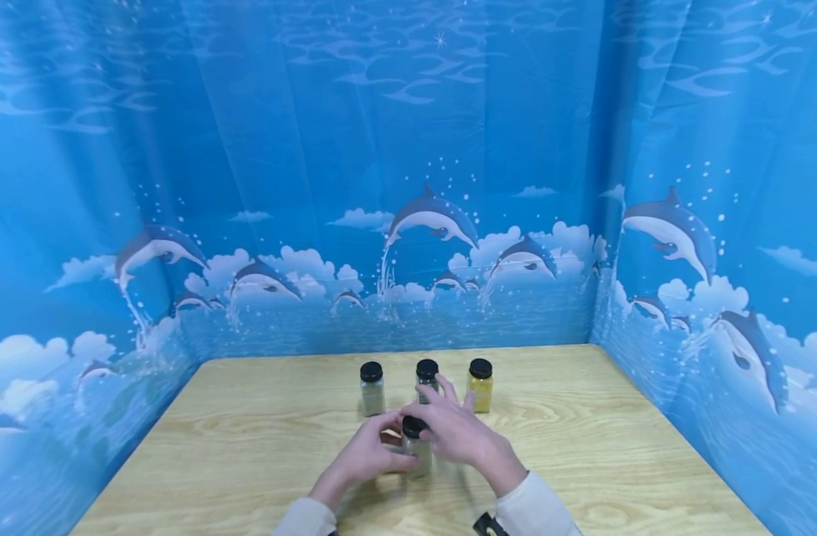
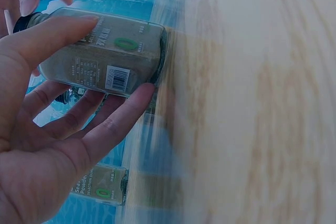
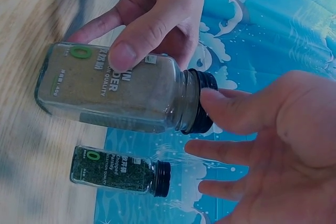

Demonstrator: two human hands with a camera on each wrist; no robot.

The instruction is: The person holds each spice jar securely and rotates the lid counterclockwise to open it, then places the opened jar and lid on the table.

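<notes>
Four square glass jars are out on the worktop (image 1: 549, 439) side of things, and one of them, the jar of grey-brown powder (image 3: 139, 98), is in both hands, upright at the near side, in front of the other three. I can't tell whether its base touches the wood. The left hand (image 1: 364, 452) has its grip round the body, thumb across the label, fingers on the far side. The right hand (image 1: 458, 432) has a narrow grip, thumb and forefinger pinching the black lid (image 3: 202, 114), its other fingers stretched out. Behind stand a pale brown jar (image 1: 372, 397) on the left, the chopped parsley jar (image 3: 113, 170) in the middle, and a yellow jar (image 1: 479, 393) on the right, well apart. A blue dolphin curtain (image 1: 354, 149) hangs beyond.
</notes>
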